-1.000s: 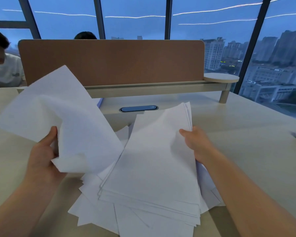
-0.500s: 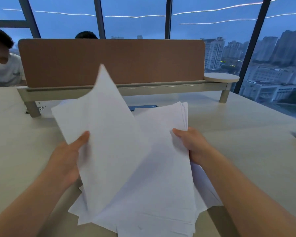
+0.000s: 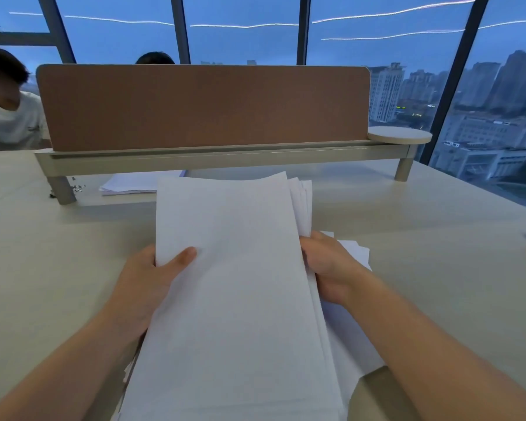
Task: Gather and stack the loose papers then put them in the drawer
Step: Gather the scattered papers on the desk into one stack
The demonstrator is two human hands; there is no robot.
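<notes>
A stack of white papers [image 3: 234, 284] is raised off the desk in front of me, its far end tipped up. My left hand [image 3: 152, 278] grips its left edge, thumb lying on the top sheet. My right hand [image 3: 328, 265] grips the right edge, fingers hidden under the sheets. A few loose white sheets [image 3: 353, 338] lie on the desk under and to the right of the stack. Another small pile of papers [image 3: 131, 183] rests farther back, under the divider's rail. No drawer is in view.
A brown divider panel [image 3: 201, 107] on a beige rail with legs [image 3: 61, 189] crosses the pale desk [image 3: 438, 253]. A round shelf [image 3: 400, 136] sits at its right end. Small clips [image 3: 78, 188] lie by the left leg. Two people sit behind the divider, at the left.
My left hand carried its sheet rightward and laid it onto the stack held by my right hand. Both hands now hold the stack by its sides.
</notes>
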